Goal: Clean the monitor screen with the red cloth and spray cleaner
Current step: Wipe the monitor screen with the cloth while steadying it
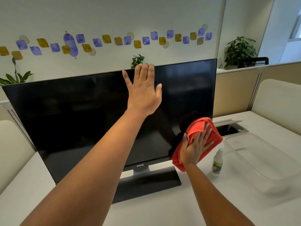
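We have the dark monitor (pixel 81 119) standing on its flat base (pixel 146 185) on the white tabletop (pixel 146 214), its screen blank and facing us. Our left hand (pixel 144 92) lies open and flat against the upper middle of the screen, the fingers reaching over the top edge and the thumb spread out to the side. Our right hand (pixel 196 147) presses the red cloth (pixel 197 126) against the lower right corner of the screen, fingers spread across the bunched fabric, which folds over the hand at the top and hangs below the wrist. The spray cleaner (pixel 217 162), a small white bottle with a green label, stands upright on the tabletop just right of the cloth. A clear plastic bin (pixel 263 160) sits beside the bottle, farther right.
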`<state>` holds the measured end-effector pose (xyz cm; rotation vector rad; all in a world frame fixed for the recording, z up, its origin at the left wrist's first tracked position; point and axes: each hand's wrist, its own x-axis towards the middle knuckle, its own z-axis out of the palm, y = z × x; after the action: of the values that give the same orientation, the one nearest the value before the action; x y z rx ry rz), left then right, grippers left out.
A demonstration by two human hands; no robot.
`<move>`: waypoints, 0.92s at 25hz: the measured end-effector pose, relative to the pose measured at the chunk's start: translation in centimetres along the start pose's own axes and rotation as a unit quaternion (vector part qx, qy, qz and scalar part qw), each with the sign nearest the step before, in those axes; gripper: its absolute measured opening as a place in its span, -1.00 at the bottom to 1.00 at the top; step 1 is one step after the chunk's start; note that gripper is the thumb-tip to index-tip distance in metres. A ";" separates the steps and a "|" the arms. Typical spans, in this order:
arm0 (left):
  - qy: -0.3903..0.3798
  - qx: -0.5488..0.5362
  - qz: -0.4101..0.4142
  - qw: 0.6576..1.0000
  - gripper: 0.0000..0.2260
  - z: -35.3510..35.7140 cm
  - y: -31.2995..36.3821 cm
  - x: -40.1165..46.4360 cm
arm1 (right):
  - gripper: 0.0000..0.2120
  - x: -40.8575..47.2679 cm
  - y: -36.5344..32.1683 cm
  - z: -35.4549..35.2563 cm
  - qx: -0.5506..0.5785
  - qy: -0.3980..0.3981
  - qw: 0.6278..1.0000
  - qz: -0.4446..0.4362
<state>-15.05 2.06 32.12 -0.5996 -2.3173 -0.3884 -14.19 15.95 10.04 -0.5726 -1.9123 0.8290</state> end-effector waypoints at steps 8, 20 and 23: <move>-0.015 0.016 -0.002 1.000 -0.47 -0.3 -0.1 -0.1 | -0.32 5.2 -9.5 -0.7 0.009 0.048 0.998 -0.051; 0.044 0.150 -0.056 0.986 -0.46 -6.5 -14.2 -5.2 | -0.32 4.5 -12.4 -1.0 0.002 0.033 0.996 -0.089; 0.032 0.146 -0.082 0.985 -0.50 -9.1 -17.8 -6.2 | -0.32 3.8 -14.7 -0.5 0.001 0.032 0.994 -0.106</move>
<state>-15.20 -18.87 32.32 -0.2501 -2.3100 -0.1344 -16.17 8.99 23.36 -0.3813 -1.8756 0.6671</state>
